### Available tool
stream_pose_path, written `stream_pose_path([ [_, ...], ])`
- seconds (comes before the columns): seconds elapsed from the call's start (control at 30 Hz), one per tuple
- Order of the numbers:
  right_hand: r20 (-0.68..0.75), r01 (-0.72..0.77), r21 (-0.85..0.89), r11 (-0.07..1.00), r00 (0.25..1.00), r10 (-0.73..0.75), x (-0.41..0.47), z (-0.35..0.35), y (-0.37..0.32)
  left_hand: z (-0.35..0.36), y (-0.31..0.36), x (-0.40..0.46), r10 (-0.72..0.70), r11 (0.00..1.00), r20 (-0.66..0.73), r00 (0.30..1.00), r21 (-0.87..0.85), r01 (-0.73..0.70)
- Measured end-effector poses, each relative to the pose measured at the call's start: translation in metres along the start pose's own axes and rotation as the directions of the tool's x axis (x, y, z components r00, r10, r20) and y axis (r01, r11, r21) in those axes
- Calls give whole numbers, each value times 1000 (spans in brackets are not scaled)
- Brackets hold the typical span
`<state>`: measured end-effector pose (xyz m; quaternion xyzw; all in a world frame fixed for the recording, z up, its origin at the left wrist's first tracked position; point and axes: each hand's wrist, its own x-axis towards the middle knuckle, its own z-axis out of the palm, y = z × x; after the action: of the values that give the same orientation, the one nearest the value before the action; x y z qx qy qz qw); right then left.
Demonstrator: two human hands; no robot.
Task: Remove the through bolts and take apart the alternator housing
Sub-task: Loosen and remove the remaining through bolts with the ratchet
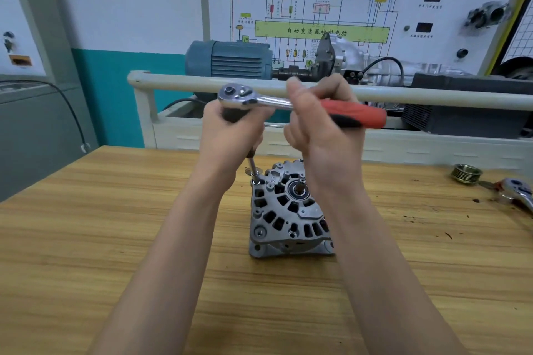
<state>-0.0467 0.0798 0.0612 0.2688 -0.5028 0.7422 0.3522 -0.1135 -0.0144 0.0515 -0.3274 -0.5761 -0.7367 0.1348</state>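
Alternator housing [288, 216] stands on wooden bench [115, 239], directly below both hands. Left hand [227, 135] wraps the extension bar [252, 166] just under the ratchet [288, 104] head; bar's lower end sits on a bolt at the housing's upper left rim. Right hand [320, 127] grips the red handle. Pulley [466, 173] and second ratchet [516, 192] lie well right of the grip.

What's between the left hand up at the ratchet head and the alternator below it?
In the head view, a slim extension bar runs down from the left hand under the ratchet to a bolt at the alternator housing's rim.
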Motion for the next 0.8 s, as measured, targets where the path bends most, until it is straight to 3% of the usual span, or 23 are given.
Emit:
stream_pose_path([
  [0.1,-108,-161,218,963,976,188,10,-10,-1,-5,1,-1,42,996,249,968,67,-61],
  [0.23,-27,-275,294,915,955,296,15,-19,-3,-3,1,-6,51,992,448,893,81,-98],
  [0.3,1,-260,254,932,963,269,13,-21,-6,-1,1,-5,34,999,392,919,26,-48],
  [0.4,-31,-108,116,987,993,112,5,-14,-6,7,1,-4,-9,998,86,996,-56,13],
  [0.47,-42,-15,25,1000,999,16,-1,-5,-3,15,2,-5,-40,996,-112,993,-88,30],
  [0.53,-38,4,-15,1000,999,-5,-3,0,-2,16,4,-6,-50,997,-152,987,-70,40],
  [0.63,-54,-107,94,990,992,113,2,-4,-6,2,3,-5,-13,1000,79,997,23,11],
  [0.73,-82,-288,304,908,942,326,11,-13,-9,-9,6,-4,-6,991,381,925,127,-46],
  [0.8,-82,-335,340,879,920,382,14,-16,-8,-8,7,-7,-20,982,492,870,175,-77],
])
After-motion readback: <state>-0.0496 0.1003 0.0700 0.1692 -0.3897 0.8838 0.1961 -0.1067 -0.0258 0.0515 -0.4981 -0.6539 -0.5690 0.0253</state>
